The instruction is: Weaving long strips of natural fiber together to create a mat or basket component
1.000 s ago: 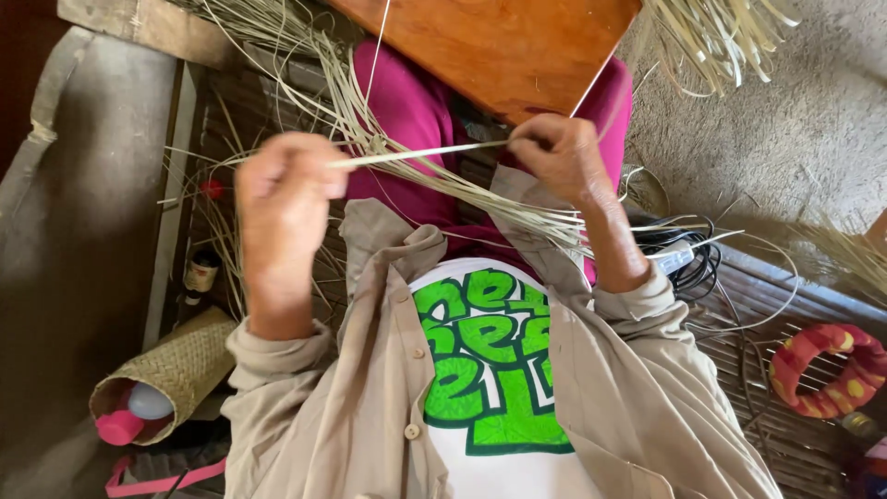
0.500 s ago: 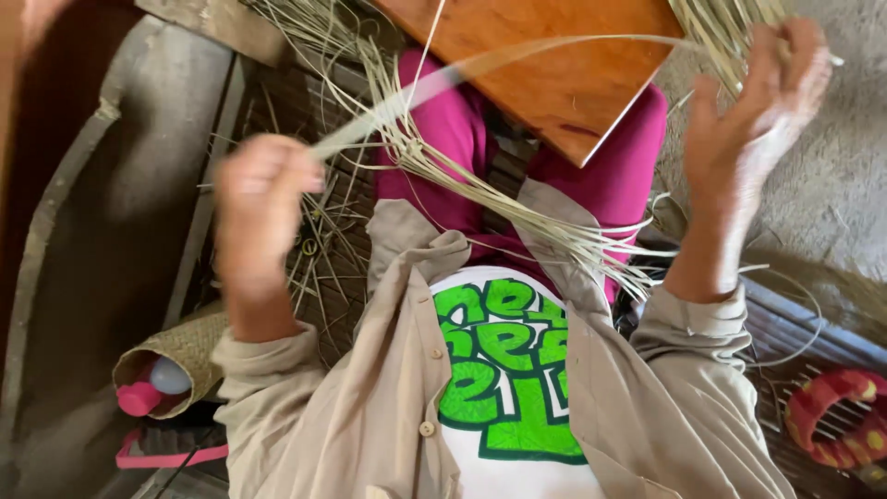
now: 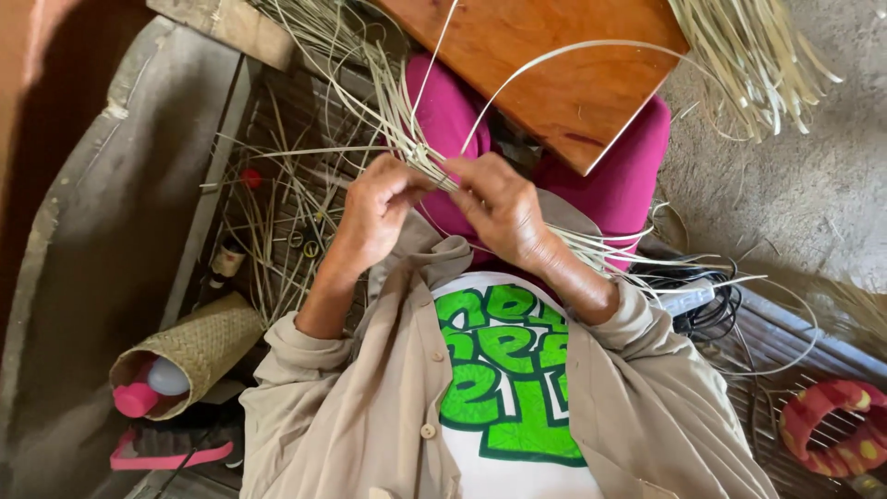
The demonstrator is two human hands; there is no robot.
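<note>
At the left lies a woven basket (image 3: 199, 349) on its side, well apart from the work; the left hand (image 3: 374, 208) has its grip narrow, pinching the pale straw strips (image 3: 420, 157) where they cross above the lap, and the right hand (image 3: 499, 208) pinches the same crossing from the other side. The looping strand (image 3: 573, 51) over the wooden board (image 3: 554, 65) probably wants drawing snug while both thumbs pin the crossing flat

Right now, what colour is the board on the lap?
Reddish-brown wood, the board shows best in the head view.
</note>
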